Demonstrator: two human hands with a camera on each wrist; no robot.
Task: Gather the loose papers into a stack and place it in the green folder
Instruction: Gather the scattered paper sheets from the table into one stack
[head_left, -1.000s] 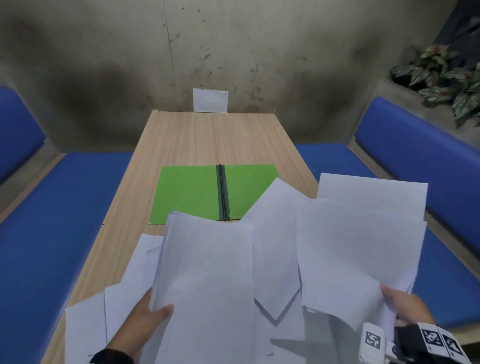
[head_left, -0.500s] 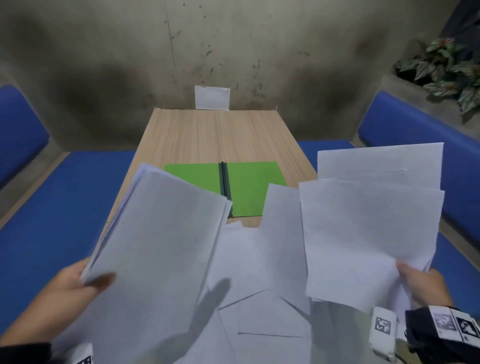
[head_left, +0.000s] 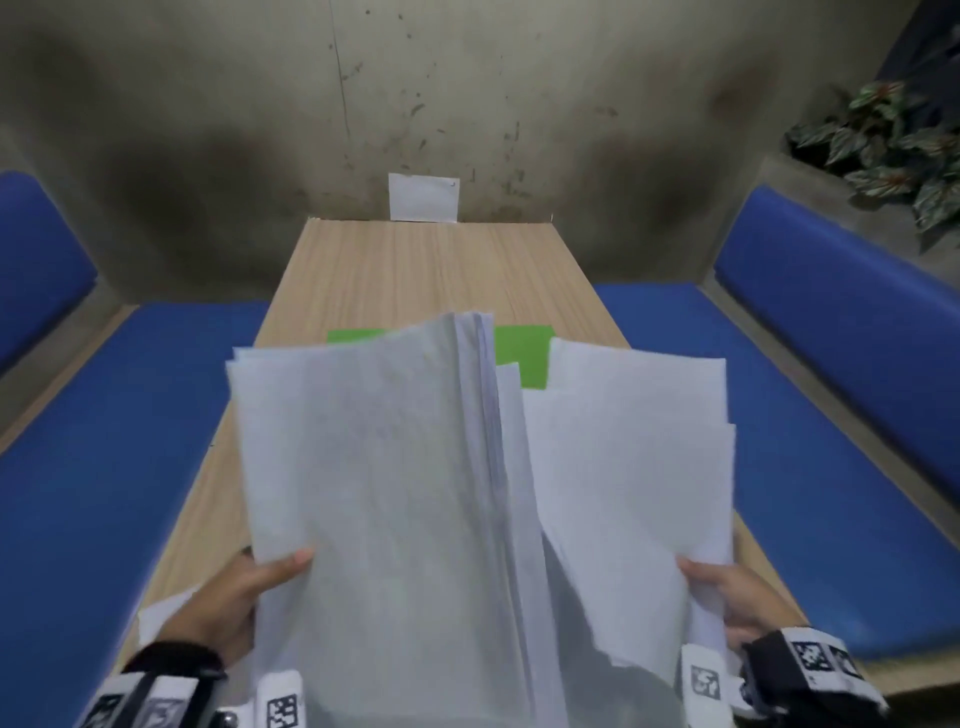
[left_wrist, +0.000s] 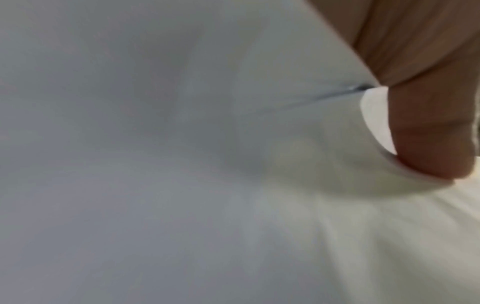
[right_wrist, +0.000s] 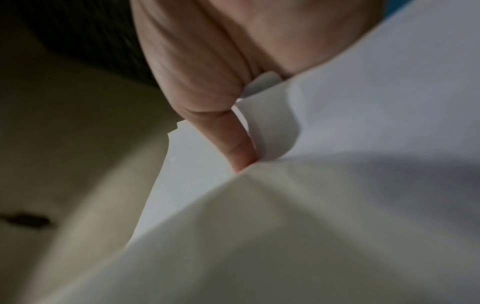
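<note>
- Left hand (head_left: 228, 608): grip closed on the near left edge of the bigger bundle of papers (head_left: 384, 493), thumb on top, fingers hidden underneath. Left wrist view shows the thumb (left_wrist: 428, 131) pressing into the sheets.
- Right hand (head_left: 737, 597): grip pinching the near right edge of a smaller bundle (head_left: 628, 467). In the right wrist view a finger (right_wrist: 233, 142) sits between sheets and one corner is curled over.
- Both bundles are held up off the table (head_left: 415, 270), tilted toward the camera. Their inner edges meet or overlap at centre; can't tell if they actually touch.
- Sheet edges are fanned and offset at the far end, so not squared into one stack yet.
- One loose sheet corner (head_left: 161, 613) pokes out on the table by the left wrist. Can't tell whether it's a stray or part of the held lot.
- Green folder (head_left: 524, 353) lies on the table beyond the papers, mostly hidden behind them; only green patches show.
- Progress, my read: gathering mostly done.
- Left to do: merge the two bundles, tap edges flush, check for the stray sheet, lay the stack in the folder.
- Risk: thin sheets, light pinch, so the merge could slip or crease the curled corner.
</note>
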